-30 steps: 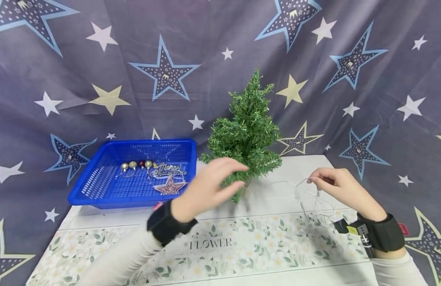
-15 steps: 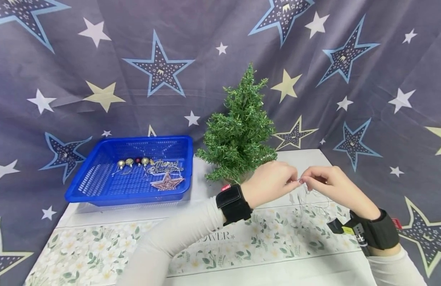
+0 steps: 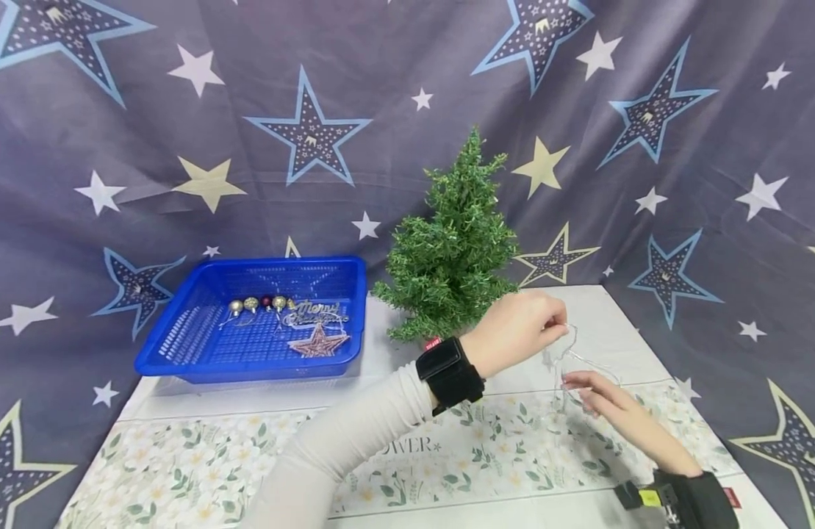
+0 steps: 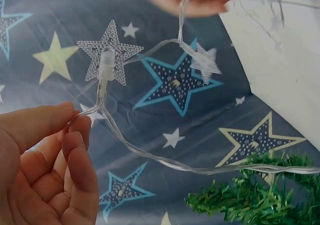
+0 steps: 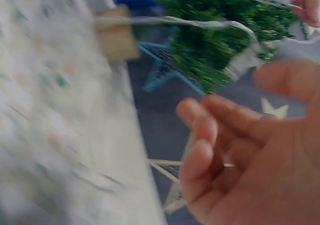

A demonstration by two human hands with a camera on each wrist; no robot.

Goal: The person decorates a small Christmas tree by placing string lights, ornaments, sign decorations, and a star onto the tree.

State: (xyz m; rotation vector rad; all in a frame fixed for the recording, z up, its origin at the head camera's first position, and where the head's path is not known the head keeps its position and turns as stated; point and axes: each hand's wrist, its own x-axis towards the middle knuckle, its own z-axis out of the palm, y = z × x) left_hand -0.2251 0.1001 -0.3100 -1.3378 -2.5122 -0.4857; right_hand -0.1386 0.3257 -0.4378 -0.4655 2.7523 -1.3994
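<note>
My left hand (image 3: 521, 329) pinches a clear-wired string of star lights (image 4: 150, 157) between thumb and forefinger, right of the small green artificial Christmas tree (image 3: 456, 235). In the left wrist view, a transparent star (image 4: 120, 45) with a small bulb sits just above the fingertips. A second, blurred star (image 4: 205, 62) hangs farther along the wire. Below and to the right of the left hand, my right hand (image 3: 608, 404) has loosely bent fingers and holds nothing. The right wrist view has the wire passing above that hand (image 5: 250, 155), apart from its fingers.
At the left stands a blue plastic basket (image 3: 182, 372) holding several small baubles (image 3: 251, 303), a Merry Christmas sign (image 3: 317, 312) and a pink star (image 3: 319, 342). The tree has a tan block-like base (image 5: 116, 35). A starry curtain (image 3: 354, 66) hangs behind the flower-patterned table (image 3: 202, 459).
My left hand has moved right, past the tree, and taken the light string where the right hand pinched it. The right hand has let go and drawn down toward the front.
</note>
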